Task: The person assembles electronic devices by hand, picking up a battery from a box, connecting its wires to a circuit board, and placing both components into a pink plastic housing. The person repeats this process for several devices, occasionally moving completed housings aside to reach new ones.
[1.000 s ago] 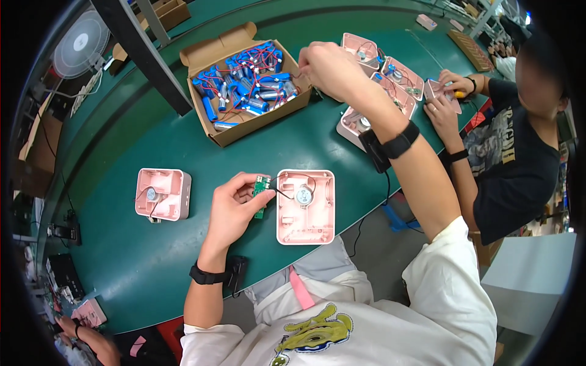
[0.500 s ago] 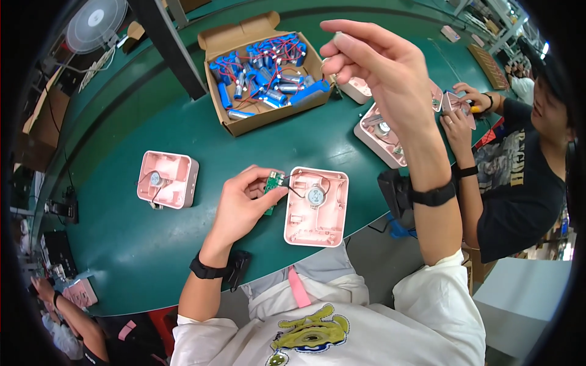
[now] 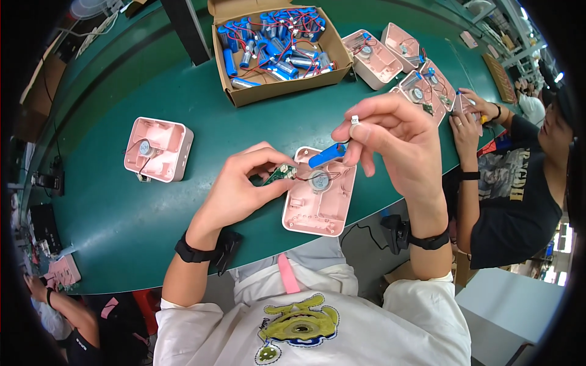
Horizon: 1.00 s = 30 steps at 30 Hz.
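Between thumb and fingers, my left hand (image 3: 244, 177) pinches a small green circuit board (image 3: 281, 175) beside the pink plastic housing (image 3: 314, 216). Dark wires run from the board to a round silver speaker (image 3: 319, 180) inside that housing. My right hand (image 3: 390, 134) is closed on a white connector plug (image 3: 354, 120), held up between thumb and index finger. A blue cylindrical battery (image 3: 327, 155) hangs below those fingers, over the housing's upper end; most of its lead is hidden by the hand.
A cardboard box (image 3: 268, 94) full of blue batteries with red leads stands at the back. Another pink housing (image 3: 160, 149) with a speaker sits to the left. Several more pink housings (image 3: 373, 61) lie back right, where a co-worker's hands (image 3: 470, 122) handle one.
My right hand has come down and toward me from beside the box, bringing the battery over the housing. The circuit board in my left hand has tilted. The view has shifted slightly.
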### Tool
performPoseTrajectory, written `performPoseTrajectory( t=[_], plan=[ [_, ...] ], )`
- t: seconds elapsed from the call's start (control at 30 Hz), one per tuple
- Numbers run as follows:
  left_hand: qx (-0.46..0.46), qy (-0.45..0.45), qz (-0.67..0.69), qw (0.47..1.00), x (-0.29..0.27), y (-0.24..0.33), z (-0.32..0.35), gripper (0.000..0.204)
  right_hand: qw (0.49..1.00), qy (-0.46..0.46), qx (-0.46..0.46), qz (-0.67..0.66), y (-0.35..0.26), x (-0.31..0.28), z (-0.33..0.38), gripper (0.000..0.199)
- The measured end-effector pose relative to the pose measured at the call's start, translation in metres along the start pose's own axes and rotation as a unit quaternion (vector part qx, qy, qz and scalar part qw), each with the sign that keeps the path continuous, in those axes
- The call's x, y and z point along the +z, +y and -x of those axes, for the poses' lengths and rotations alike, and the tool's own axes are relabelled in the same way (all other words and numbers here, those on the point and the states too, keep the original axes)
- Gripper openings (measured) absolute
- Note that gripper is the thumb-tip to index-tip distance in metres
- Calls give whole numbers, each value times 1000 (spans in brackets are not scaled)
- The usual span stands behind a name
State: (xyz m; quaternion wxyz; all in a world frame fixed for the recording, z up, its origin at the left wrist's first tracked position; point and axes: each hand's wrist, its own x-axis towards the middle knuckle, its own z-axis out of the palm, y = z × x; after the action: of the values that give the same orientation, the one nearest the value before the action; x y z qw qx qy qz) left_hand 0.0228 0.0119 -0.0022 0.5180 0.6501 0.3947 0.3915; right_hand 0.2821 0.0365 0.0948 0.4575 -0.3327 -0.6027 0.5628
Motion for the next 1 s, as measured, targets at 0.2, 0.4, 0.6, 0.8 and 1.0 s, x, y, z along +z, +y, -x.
performPoseTrajectory(
  t=[0.2,0.4,0.6,0.8,1.0],
  plan=[
    [-24,9,-10,1000,-3,4,1,27,997,25,42,52,9,3,6,18],
    [-31,18,-4,999,0,5,1,27,995,42,63,60,7,11,8,18],
    [-35,23,12,999,1,2,2,27,992,40,71,98,12,20,11,14],
    [-12,41,10,999,5,-2,2,30,976,17,8,218,31,33,19,13],
    [52,83,-89,991,13,10,8,30,912,48,-65,402,40,54,24,13]
  ],
)
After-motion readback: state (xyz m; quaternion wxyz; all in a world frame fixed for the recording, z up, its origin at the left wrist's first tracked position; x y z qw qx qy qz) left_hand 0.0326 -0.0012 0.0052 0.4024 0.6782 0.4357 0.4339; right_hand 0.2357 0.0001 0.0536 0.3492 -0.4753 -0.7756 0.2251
